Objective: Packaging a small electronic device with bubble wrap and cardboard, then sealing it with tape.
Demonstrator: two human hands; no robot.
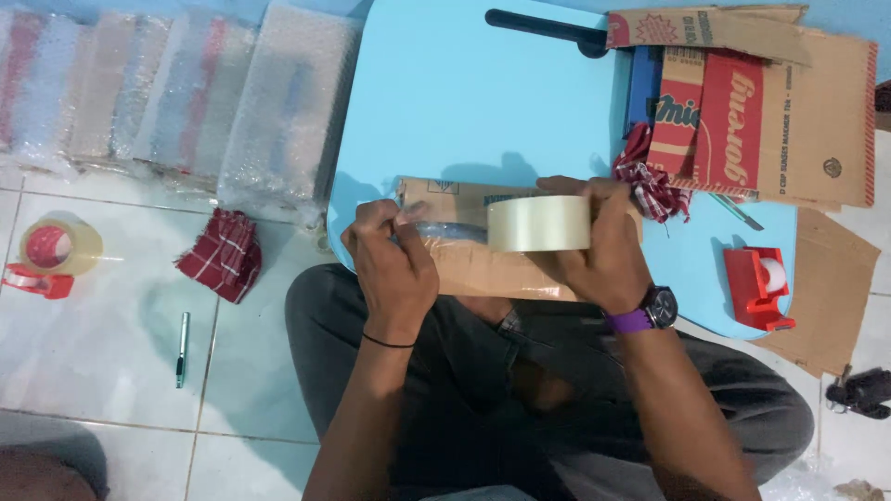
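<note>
White floor tiles surround a light blue tabletop (464, 102) where a flat brown cardboard parcel (483, 264) lies at the near edge, its long axis running left to right. The right hand (599, 246) grips a roll of clear packing tape (538, 223) standing on the parcel, fingers curled over it. Just to its left, the left hand (390, 260) pinches the pulled tape end against the cardboard. Open tabletop lies beyond; a red tape dispenser (759, 288) sits well to the right.
</note>
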